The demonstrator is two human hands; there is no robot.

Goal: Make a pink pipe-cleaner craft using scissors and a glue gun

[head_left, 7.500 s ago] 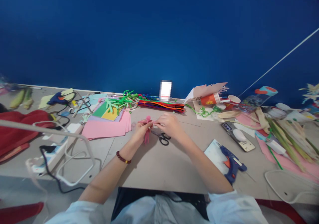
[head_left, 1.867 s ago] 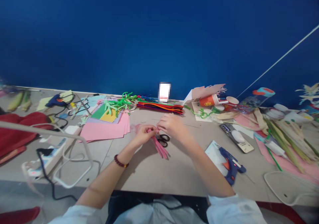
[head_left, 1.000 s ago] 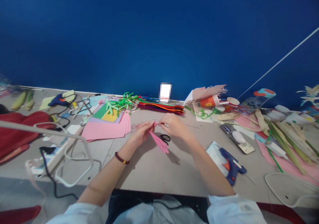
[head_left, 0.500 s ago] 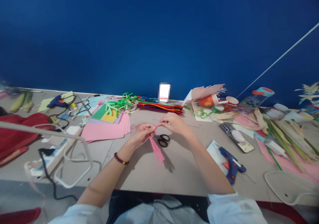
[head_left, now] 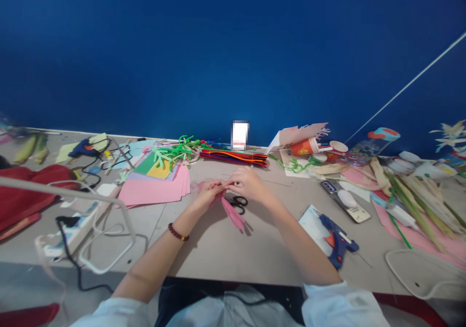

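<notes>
A bundle of thin pink strips [head_left: 233, 213], perhaps pipe cleaners or paper, hangs down from between my fingers above the table. My left hand [head_left: 208, 194] is closed around its upper end in a pinch. Close against it, my right hand [head_left: 247, 184] pinches the same end with thumb and fingers. The fingertips meet, so the exact spot of the grip is partly hidden. Below and behind the strips lie scissors with black handles [head_left: 239, 204], their blades covered by my hands.
Pink paper sheets [head_left: 153, 191] and green pipe cleaners [head_left: 174, 155] lie at the left. A bundle of coloured pipe cleaners [head_left: 233, 157] sits behind my hands. To the right are a blue glue gun [head_left: 338, 242], a phone [head_left: 344, 201] and corn husks [head_left: 418, 205]; a power strip [head_left: 80, 222] is left.
My right hand has moved left and slightly down, closing up to the left hand. The free ends of the pink strips have swung right and a little upward.
</notes>
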